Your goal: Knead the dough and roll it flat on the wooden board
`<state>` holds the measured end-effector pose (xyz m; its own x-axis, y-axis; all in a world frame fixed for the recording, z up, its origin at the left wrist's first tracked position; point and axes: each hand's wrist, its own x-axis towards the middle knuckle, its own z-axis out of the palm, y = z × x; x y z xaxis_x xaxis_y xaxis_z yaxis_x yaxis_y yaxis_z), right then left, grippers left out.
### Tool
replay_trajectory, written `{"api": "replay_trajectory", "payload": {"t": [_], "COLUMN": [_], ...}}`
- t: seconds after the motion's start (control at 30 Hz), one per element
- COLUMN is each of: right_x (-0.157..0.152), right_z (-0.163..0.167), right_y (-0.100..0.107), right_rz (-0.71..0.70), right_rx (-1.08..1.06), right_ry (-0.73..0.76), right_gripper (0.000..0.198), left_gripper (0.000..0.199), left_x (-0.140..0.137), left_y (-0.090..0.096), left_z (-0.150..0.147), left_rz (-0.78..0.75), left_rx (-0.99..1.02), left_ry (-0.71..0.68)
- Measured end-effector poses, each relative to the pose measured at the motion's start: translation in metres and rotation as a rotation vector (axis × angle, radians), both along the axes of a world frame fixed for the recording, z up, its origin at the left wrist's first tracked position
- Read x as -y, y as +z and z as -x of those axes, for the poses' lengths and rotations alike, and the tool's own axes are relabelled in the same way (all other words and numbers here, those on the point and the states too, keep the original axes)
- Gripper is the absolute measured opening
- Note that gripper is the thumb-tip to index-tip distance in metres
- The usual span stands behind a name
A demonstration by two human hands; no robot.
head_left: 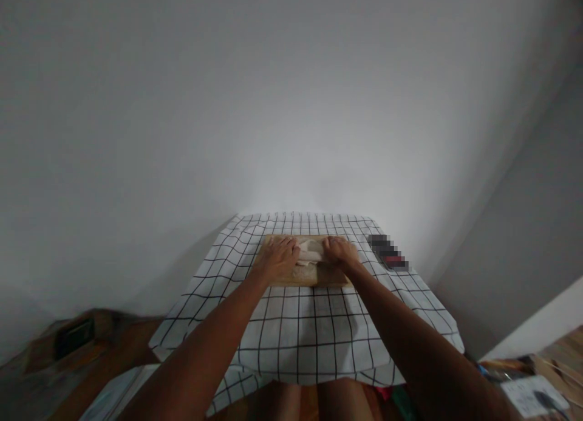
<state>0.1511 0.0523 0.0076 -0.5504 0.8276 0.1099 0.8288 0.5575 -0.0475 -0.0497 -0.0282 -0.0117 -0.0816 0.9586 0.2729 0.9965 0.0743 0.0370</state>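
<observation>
A pale, soft sheet of dough (311, 251) lies on a wooden board (303, 279), with a fold or roll running across it. My left hand (279, 257) rests palm down over the dough's left side, fingers stretched forward and a little apart. At the opposite end, my right hand (339, 249) has its fingers curled over the dough's right edge. Both palms hide the ends of the dough, and the fingertips of the right hand are not clearly visible.
The board sits on a table with a white, black-checked cloth (282, 324). A dark, blurred-out object (387, 252) lies at the right. Beyond the table stands a pale wall (291, 105). A cardboard box (68, 342) is low on the left; a white power strip (532, 397) is low right.
</observation>
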Motion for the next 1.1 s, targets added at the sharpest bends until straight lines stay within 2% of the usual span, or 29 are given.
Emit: {"api": "replay_trajectory", "payload": {"t": [0.1, 0.27, 0.4, 0.47, 0.57, 0.7, 0.83, 0.93, 1.1], "right_x": [-0.015, -0.051, -0.080, -0.092, -0.107, -0.122, -0.133, -0.140, -0.149], "right_z": [0.004, 0.015, 0.025, 0.030, 0.038, 0.048, 0.054, 0.058, 0.059], "right_y": [-0.005, -0.014, -0.017, -0.017, -0.014, -0.011, -0.008, -0.007, -0.010], "right_rz": [-0.060, -0.013, -0.012, -0.017, -0.047, -0.106, -0.121, -0.130, -0.078], "right_rx": [-0.045, -0.194, -0.219, -0.208, -0.192, -0.173, -0.129, -0.117, -0.107], "right_ry": [0.006, -0.084, -0.067, -0.050, -0.040, -0.038, -0.068, -0.078, -0.070], "right_gripper": [0.040, 0.052, 0.055, 0.056, 0.057, 0.055, 0.051, 0.051, 0.046], "left_gripper": [0.046, 0.042, 0.044, 0.051, 0.044, 0.041, 0.038, 0.042, 0.047], "left_x": [-0.012, -0.046, -0.079, -0.091, -0.102, -0.118, -0.141, -0.154, -0.169], "left_y": [0.008, 0.017, 0.021, 0.024, 0.026, 0.022, 0.016, 0.011, 0.005], "left_z": [0.001, 0.014, 0.027, 0.030, 0.031, 0.034, 0.044, 0.051, 0.057], "left_rz": [0.008, 0.119, 0.202, 0.193, 0.102, 0.042, 0.170, 0.208, 0.327], "left_rx": [-0.043, -0.091, -0.066, -0.051, -0.135, -0.186, -0.146, -0.081, 0.008], "left_ry": [-0.016, -0.033, -0.043, -0.024, -0.042, -0.045, -0.039, -0.010, 0.041]}}
